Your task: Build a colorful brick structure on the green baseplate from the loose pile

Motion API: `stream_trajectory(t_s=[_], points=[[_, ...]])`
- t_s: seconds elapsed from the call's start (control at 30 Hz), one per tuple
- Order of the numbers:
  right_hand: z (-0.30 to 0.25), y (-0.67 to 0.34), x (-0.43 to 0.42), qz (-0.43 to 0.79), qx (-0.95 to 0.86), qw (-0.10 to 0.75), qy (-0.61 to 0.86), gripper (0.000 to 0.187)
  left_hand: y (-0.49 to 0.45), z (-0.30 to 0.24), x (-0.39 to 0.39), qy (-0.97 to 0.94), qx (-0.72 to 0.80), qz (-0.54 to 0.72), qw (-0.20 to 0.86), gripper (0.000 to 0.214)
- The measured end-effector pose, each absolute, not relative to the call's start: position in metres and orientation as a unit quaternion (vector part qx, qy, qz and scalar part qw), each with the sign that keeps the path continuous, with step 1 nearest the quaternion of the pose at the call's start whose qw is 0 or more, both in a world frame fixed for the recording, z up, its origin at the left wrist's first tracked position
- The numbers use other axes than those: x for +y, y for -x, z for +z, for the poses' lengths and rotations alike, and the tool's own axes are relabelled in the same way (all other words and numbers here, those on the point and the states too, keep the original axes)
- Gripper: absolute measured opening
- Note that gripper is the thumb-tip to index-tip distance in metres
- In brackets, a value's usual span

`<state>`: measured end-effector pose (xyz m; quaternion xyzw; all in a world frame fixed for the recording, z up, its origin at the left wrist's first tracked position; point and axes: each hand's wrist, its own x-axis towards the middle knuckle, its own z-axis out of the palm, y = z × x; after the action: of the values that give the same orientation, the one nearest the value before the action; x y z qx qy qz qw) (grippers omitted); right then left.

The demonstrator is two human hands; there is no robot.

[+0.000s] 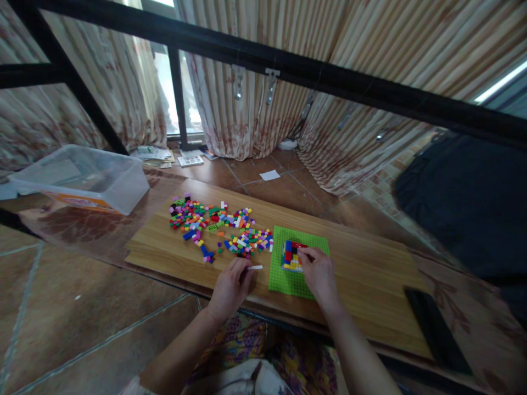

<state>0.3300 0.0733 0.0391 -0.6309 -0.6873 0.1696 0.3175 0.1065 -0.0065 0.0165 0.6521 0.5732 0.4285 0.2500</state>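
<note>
Between the thumb and fingers of my left hand (233,282) is a long, thin white toy brick (255,267), held just left of the green baseplate (284,282). On that baseplate stands a low build (289,255) of blue, red, yellow and white bricks. My right hand (319,270) is over the build's right side, fingertips pinched together at its top. Whatever is in that pinch, if anything, is hidden by the fingers, as is part of the build. A wide spread of loose, mixed-colour bricks (247,241) lies to the left of the baseplate.
Everything lies on a long wooden board (362,280). A clear plastic bin (94,175) with an orange label stands at the left. At the board's right end is a flat black object (436,329). A black metal bar (288,63) crosses in front of striped curtains (247,120).
</note>
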Motion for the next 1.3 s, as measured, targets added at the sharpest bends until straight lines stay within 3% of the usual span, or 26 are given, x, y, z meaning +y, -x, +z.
stream_trajectory(t_s=[0.27,0.63,1.0,1.3], points=[[0.044,-0.329,0.075,0.176,-0.700,0.316,0.616,0.027,-0.107,0.014,-0.006,-0.650,0.576,0.435,0.238,0.011],[0.048,-0.312,0.040,0.204,-0.672,0.410,0.582,0.029,-0.111,0.007,-0.006,-0.626,0.570,0.478,0.233,0.020],[0.034,-0.280,-0.019,0.325,-0.698,0.351,0.534,0.024,-0.106,0.015,-0.006,-0.580,0.591,0.516,0.220,0.019],[0.021,-0.295,-0.035,0.358,-0.698,0.324,0.528,0.025,-0.041,0.024,-0.003,-0.497,0.725,0.467,0.099,0.018]])
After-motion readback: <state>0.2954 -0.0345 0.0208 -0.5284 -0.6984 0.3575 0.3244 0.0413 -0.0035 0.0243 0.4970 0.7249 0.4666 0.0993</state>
